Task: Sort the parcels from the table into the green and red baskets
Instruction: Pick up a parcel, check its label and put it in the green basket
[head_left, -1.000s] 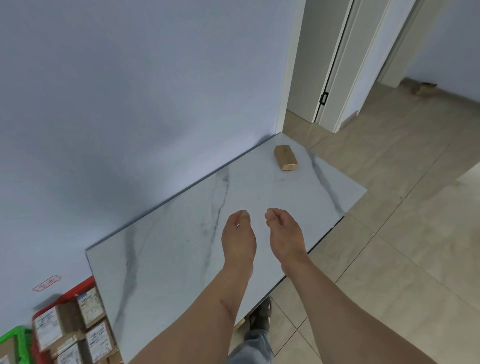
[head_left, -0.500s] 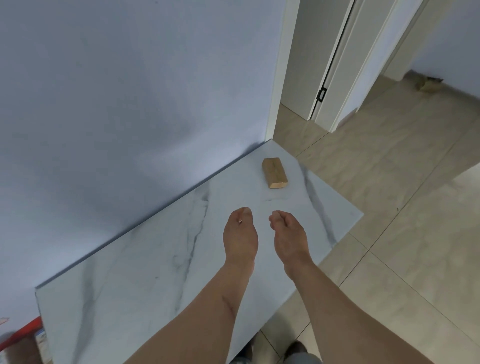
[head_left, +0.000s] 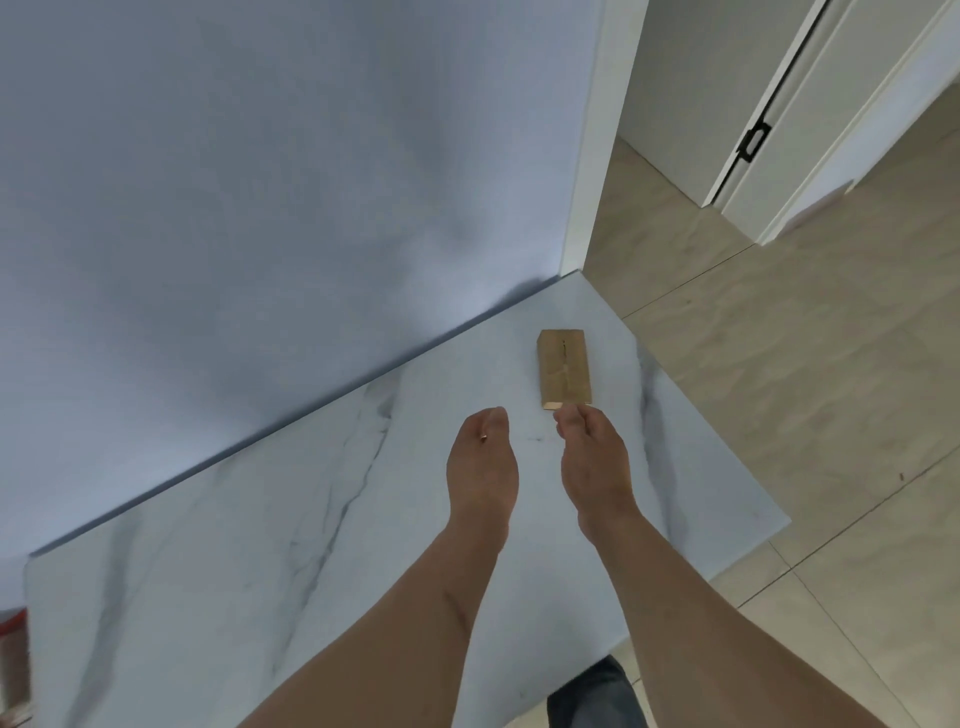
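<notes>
At the far left edge of the view, a sliver of the red basket (head_left: 11, 621) shows beside the tabletop's (head_left: 218, 587) left end; I cannot see the green one. The marble tabletop runs along a wall (head_left: 260, 182). My left hand (head_left: 483, 467) hovers over the middle of it, fingers loosely curled and holding nothing, probably ready to help. Just to its right, my right hand (head_left: 592, 462) reaches forward, its fingers curled, tips at the near end of the parcel (head_left: 564, 368); I cannot tell whether they touch it yet. The parcel, a small brown box, lies flat near the tabletop's far right corner, the only one I see left. Beyond is tiled floor (head_left: 779, 389).
</notes>
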